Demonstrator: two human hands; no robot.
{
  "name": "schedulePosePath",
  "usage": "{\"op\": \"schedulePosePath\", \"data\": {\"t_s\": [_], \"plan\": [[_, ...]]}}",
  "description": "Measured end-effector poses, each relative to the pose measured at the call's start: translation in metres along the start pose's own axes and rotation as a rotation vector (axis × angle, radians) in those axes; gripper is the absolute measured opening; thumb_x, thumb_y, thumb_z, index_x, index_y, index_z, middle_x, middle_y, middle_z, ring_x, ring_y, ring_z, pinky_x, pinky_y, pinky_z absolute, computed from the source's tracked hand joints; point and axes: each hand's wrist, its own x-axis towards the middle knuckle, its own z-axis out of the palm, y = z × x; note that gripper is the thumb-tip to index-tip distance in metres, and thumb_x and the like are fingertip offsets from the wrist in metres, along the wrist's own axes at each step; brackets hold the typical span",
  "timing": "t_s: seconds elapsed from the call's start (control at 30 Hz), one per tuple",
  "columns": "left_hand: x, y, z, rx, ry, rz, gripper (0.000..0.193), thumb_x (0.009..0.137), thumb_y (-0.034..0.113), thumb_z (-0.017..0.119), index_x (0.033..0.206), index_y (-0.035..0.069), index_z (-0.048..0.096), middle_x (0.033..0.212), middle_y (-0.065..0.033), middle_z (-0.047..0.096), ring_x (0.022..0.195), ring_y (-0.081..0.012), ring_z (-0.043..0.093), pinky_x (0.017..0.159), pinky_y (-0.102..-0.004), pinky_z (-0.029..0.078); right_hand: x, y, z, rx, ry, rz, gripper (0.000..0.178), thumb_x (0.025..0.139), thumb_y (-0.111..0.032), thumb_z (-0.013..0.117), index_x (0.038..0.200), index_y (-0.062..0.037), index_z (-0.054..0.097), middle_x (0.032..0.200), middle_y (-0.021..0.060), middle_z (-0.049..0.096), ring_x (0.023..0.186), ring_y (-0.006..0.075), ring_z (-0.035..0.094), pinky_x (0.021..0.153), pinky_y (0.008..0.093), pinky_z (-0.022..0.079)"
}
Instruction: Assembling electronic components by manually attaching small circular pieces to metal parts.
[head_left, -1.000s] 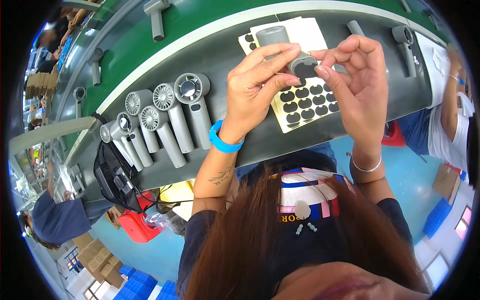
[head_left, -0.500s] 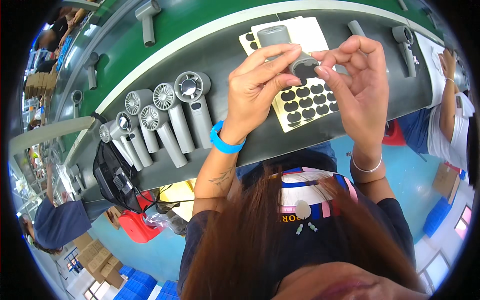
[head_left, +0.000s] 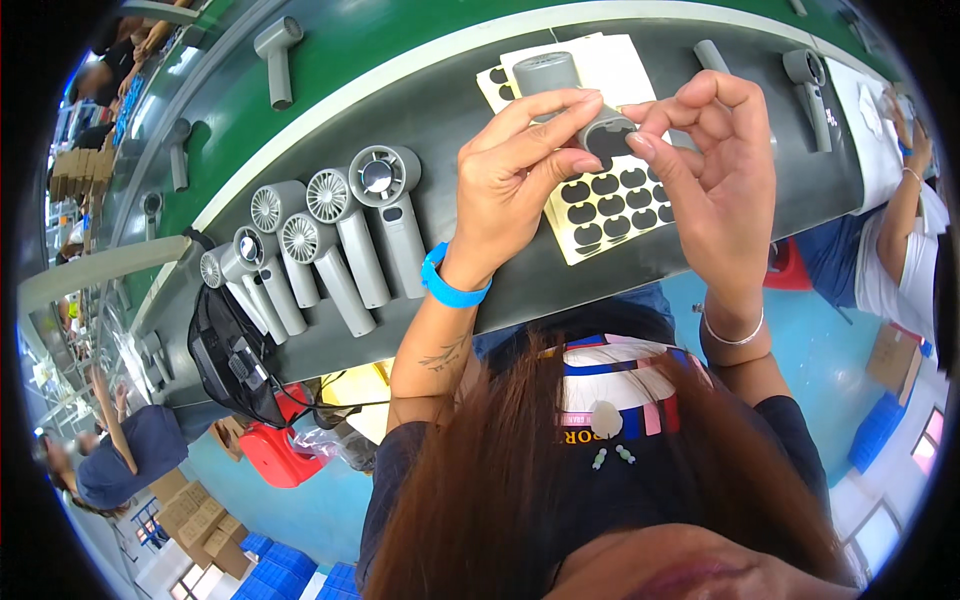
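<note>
My left hand (head_left: 515,170) grips a grey handheld fan (head_left: 547,72) by its handle, the handle's end facing up toward me. A black sticker (head_left: 606,143) covers that end. My right hand (head_left: 725,165) has its thumb and forefinger closed at the sticker's right edge, the other fingers curled loosely above. Under my hands lies a pale sheet of black rounded stickers (head_left: 598,238), partly hidden by them. Further pale sheets (head_left: 625,60) lie behind the fan.
Several grey fans (head_left: 340,240) lie in a group left of my hands, beside a black bag (head_left: 225,350). Beyond the dark table's pale edge runs a green conveyor (head_left: 345,50) carrying a grey fan (head_left: 280,60). Another fan (head_left: 812,95) lies at right, near a co-worker's arm (head_left: 900,200).
Fans on the green conveyor have shifted left and slightly nearer. The co-workers' arms at left and right have moved. My hands and the fan in them stay almost still.
</note>
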Motion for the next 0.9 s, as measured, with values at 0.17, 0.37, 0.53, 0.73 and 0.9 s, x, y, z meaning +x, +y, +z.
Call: {"op": "schedulePosePath", "data": {"t_s": [0.17, 0.37, 0.53, 0.73, 0.9], "plan": [[0.001, -0.001, 0.001, 0.015, -0.001, 0.017, 0.036, 0.079, -0.004, 0.067, 0.114, 0.003, 0.067, 0.111, -0.0109, 0.064, 0.078, -0.0137, 0.064, 0.068, -0.0244, 0.055, 0.0, 0.001, 0.0, -0.012, 0.013, 0.0, 0.032, 0.082, 0.009, 0.061, 0.107, 0.0004, 0.043, 0.089, 0.0091, 0.061, 0.087, 0.0129, 0.064, 0.069, 0.0244, 0.057], [0.0, -0.002, 0.001, 0.0, 0.001, 0.007, 0.036, 0.078, -0.003, 0.068, 0.113, 0.004, 0.067, 0.111, -0.0104, 0.064, 0.078, -0.0136, 0.063, 0.068, -0.0243, 0.054, -0.001, -0.004, 0.0, -0.045, 0.02, -0.004, 0.032, 0.081, 0.01, 0.061, 0.107, 0.0006, 0.043, 0.09, 0.0094, 0.06, 0.085, 0.0131, 0.065, 0.069, 0.0252, 0.057], [0.0, 0.0, 0.003, -0.022, -0.008, -0.005, 0.035, 0.078, -0.003, 0.069, 0.113, 0.003, 0.067, 0.112, -0.0115, 0.063, 0.081, -0.0137, 0.064, 0.07, -0.0246, 0.057, -0.003, -0.01, 0.0, -0.114, -0.015, 0.052, 0.035, 0.084, 0.009, 0.059, 0.111, -0.0011, 0.04, 0.093, 0.0094, 0.059, 0.098, 0.0176, 0.063, 0.077, 0.0245, 0.054], [0.002, 0.005, 0.004, -0.047, -0.019, -0.025, 0.034, 0.077, -0.003, 0.071, 0.111, 0.002, 0.067, 0.113, -0.0126, 0.061, 0.084, -0.014, 0.063, 0.071, -0.0253, 0.059, -0.005, -0.009, -0.001, -0.134, -0.014, 0.025, 0.037, 0.084, 0.01, 0.058, 0.113, -0.0016, 0.037, 0.092, 0.0113, 0.059, 0.098, 0.0188, 0.063, 0.077, 0.0254, 0.054], [0.003, 0.006, 0.005, -0.035, -0.017, -0.045, 0.034, 0.077, -0.002, 0.072, 0.11, 0.002, 0.067, 0.112, -0.0122, 0.061, 0.085, -0.0137, 0.063, 0.071, -0.0249, 0.059, -0.008, -0.005, 0.0, -0.073, 0.025, 0.004, 0.039, 0.084, 0.011, 0.059, 0.112, -0.0027, 0.035, 0.091, 0.0129, 0.061, 0.098, 0.0207, 0.064, 0.078, 0.0263, 0.054]]}}
